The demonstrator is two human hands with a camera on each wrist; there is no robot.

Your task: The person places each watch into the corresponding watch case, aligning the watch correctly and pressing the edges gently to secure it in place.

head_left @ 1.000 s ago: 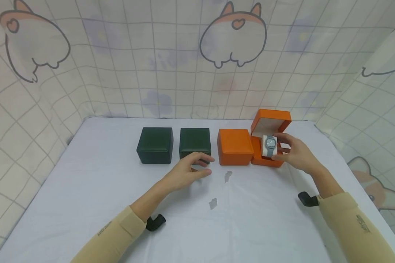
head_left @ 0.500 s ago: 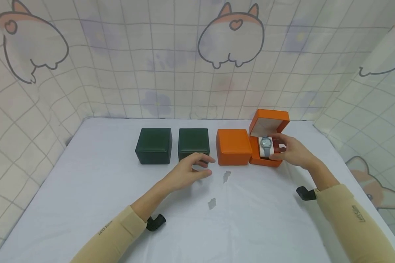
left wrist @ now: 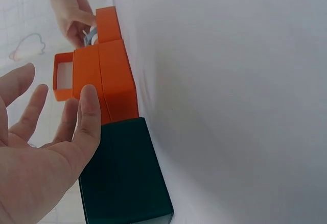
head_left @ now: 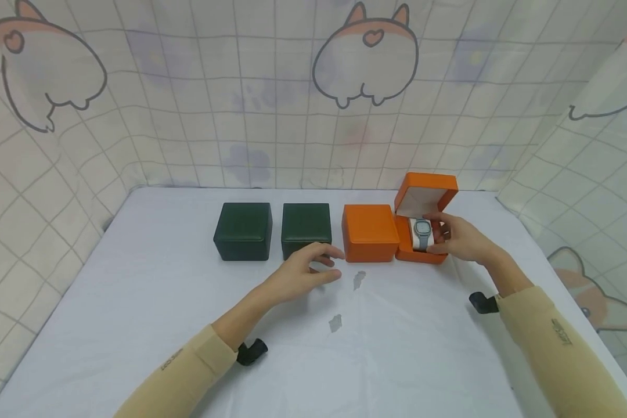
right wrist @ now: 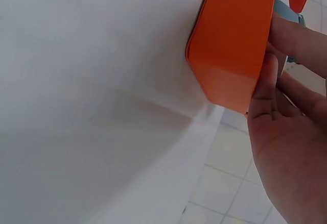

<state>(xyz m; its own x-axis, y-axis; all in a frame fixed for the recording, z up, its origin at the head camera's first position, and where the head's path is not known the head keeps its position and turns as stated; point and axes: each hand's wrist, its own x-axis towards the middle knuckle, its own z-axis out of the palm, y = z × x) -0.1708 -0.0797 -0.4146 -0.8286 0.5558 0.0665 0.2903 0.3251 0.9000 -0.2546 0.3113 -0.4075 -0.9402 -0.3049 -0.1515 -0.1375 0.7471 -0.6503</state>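
A wristwatch [head_left: 422, 228] with a pale blue-grey strap is wrapped round a white cushion [head_left: 415, 241] inside an orange watch box [head_left: 406, 251] with its lid raised. My right hand [head_left: 462, 238] pinches the watch and cushion from the right side, thumb low and fingers above. In the right wrist view, my fingers reach over the wall of the orange box [right wrist: 230, 40], and the watch [right wrist: 286, 12] shows only in part. My left hand [head_left: 303, 273] is held in front of a green box [head_left: 306, 223], fingers spread and loosely bent, holding nothing.
A closed orange box [head_left: 371, 232] stands against the left side of the opened one. Farther left is another closed green box [head_left: 242, 231]. A white cloth [head_left: 397, 348] with grey patches covers the table; a patterned curtain [head_left: 277, 116] hangs behind.
My right hand has moved slightly left with the watch and cushion, which now sit farther into the opened box. My left hand has shifted a little to the right.
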